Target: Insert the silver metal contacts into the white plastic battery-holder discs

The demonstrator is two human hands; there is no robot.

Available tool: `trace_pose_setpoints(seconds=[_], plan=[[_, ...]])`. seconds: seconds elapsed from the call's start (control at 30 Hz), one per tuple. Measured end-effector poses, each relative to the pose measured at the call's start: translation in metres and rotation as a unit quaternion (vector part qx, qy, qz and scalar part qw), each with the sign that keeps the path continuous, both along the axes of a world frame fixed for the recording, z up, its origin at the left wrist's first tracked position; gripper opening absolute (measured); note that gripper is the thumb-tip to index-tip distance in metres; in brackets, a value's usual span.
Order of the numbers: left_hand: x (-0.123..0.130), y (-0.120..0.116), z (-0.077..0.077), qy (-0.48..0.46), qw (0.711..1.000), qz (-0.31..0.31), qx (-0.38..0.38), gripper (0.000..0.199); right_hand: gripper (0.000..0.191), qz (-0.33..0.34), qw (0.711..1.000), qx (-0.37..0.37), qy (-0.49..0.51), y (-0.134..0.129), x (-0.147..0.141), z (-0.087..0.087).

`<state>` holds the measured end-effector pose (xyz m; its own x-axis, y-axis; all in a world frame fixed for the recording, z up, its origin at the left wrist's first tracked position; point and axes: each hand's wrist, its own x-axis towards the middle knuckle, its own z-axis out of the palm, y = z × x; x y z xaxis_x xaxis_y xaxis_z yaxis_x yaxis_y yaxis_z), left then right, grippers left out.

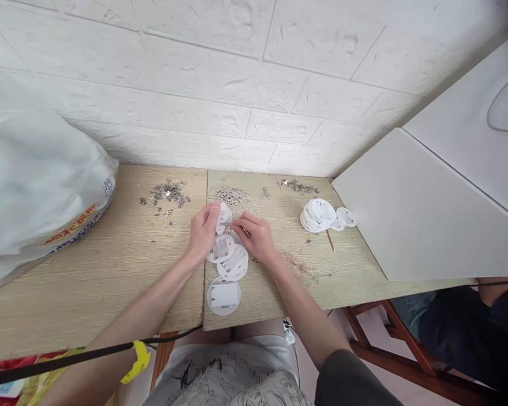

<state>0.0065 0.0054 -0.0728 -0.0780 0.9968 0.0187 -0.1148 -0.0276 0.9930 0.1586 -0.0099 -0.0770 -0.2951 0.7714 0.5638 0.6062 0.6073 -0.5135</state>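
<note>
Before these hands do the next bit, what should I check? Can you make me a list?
1. Left hand has hold of a white disc: ok.
2. Right hand is up close to that disc: ok.
3. Tiny metal bit sits properly in it: cannot tell, too small to see.
4. Nearby discs in one neat stack: not ok, they're spread out.
5. Loose metal bits all in one heap: not ok, there are several heaps and strays.

My left bare hand [204, 228] grips a round white plastic disc [224, 217]; my right bare hand [254, 233] pinches at its edge. Below, overlapping white slotted discs [232, 262] on the pale wood-grain table [152, 287]. Small silvery metal pieces [169, 193] lie in loose heaps (wall side).
</note>
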Motion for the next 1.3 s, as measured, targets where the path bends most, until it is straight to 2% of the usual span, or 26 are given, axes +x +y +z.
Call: trace_pose_setpoints(seconds=[0.27,0.47,0.6,0.77,0.93,1.3], plan=[[0.004,0.001,0.000,-0.039,0.999,0.019,-0.009,0.043,0.024,-0.003,0.999,0.036,-0.024,0.000,-0.002,-0.004],[0.004,0.003,0.008,-0.106,0.994,-0.017,-0.034,0.041,0.024,-0.041,0.999,-0.022,-0.018,0.000,0.000,-0.001],[0.002,0.004,0.013,-0.134,0.990,-0.017,-0.043,0.043,0.021,-0.051,0.996,-0.070,-0.007,-0.002,0.005,0.004],[0.001,0.007,0.013,-0.140,0.989,-0.011,-0.048,0.045,0.020,-0.052,0.994,-0.097,0.024,-0.005,0.007,0.009],[0.002,0.006,0.015,-0.140,0.989,-0.023,-0.045,0.043,0.019,-0.025,0.994,-0.098,0.038,-0.004,0.006,0.009],[0.002,0.004,0.014,-0.130,0.990,-0.035,-0.049,0.042,0.020,-0.018,0.995,-0.095,0.035,-0.003,0.007,0.007]])
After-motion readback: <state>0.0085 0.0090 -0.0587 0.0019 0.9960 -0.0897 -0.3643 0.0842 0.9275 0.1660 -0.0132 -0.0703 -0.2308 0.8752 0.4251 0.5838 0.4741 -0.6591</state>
